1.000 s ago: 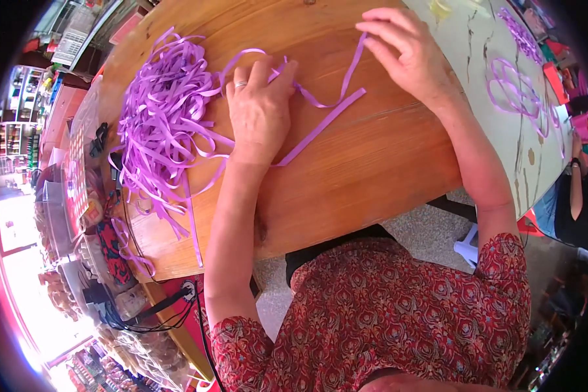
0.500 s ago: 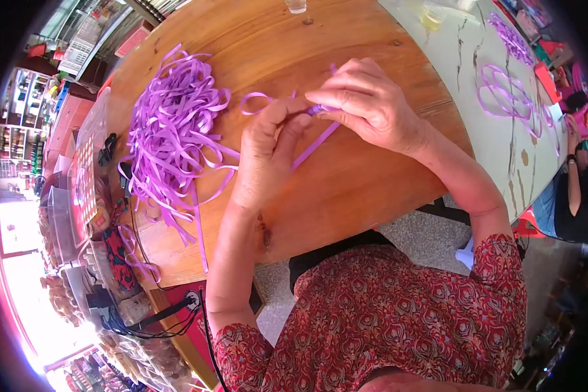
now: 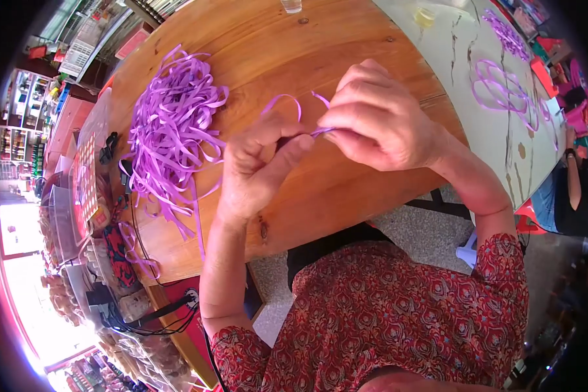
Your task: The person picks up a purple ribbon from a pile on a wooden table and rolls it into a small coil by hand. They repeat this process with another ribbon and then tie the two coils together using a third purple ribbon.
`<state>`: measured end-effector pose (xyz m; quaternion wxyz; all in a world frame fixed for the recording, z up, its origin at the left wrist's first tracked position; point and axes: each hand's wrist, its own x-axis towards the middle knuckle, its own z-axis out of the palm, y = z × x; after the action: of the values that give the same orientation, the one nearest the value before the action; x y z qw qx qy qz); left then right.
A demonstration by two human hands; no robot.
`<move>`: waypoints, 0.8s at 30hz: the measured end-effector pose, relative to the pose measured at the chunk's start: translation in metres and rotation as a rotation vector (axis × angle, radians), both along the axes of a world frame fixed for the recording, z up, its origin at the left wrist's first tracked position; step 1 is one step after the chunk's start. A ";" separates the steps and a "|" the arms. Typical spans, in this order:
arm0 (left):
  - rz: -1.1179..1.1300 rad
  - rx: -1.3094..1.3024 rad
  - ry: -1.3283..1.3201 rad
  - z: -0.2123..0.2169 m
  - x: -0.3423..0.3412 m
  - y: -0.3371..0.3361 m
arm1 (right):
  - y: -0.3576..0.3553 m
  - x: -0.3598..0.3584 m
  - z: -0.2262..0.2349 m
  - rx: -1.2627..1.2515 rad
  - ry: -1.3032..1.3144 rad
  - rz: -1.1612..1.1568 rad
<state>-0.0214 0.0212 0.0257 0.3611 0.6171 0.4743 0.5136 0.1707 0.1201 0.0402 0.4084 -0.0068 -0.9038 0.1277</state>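
A narrow purple ribbon runs between my two hands above the wooden table. My left hand is closed, pinching it between thumb and forefinger. Close beside it, my right hand also grips the ribbon with bent fingers, its fingertips partly hidden. A loop of the ribbon rises behind my left hand, and a short loose end sticks up next to my right fingers. To the left lies a large tangled heap of purple ribbon, with strands hanging toward the table's near edge.
The wooden table meets a white marbled table on the right, where more purple ribbon lies. A clear cup stands at the far edge. Black cables and bagged goods crowd the left. Another person's arm shows at far right.
Both hands have come slightly nearer to me, the right one also a little to the right. The ribbon stretch between them shows more, and the strand below them is no longer visible.
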 end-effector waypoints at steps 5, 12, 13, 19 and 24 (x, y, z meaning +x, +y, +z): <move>0.024 0.164 0.140 0.008 -0.038 -0.018 | 0.018 0.038 0.005 -0.231 0.056 0.004; 0.373 0.059 0.083 0.003 -0.094 -0.058 | 0.053 0.131 -0.024 -0.770 0.226 -0.374; 0.406 0.095 0.139 0.000 -0.105 -0.062 | 0.059 0.141 -0.028 -0.780 0.264 -0.415; 0.483 0.069 0.112 -0.013 -0.139 -0.084 | 0.073 0.177 -0.047 -0.866 0.443 -0.380; 0.594 -0.036 0.113 -0.015 -0.156 -0.105 | 0.092 0.196 -0.049 -1.046 0.676 -0.294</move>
<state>-0.1772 -0.0839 0.0111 0.1788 0.4724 0.6624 0.5532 0.3670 0.2121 -0.0090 0.6268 -0.2887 -0.5330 0.4896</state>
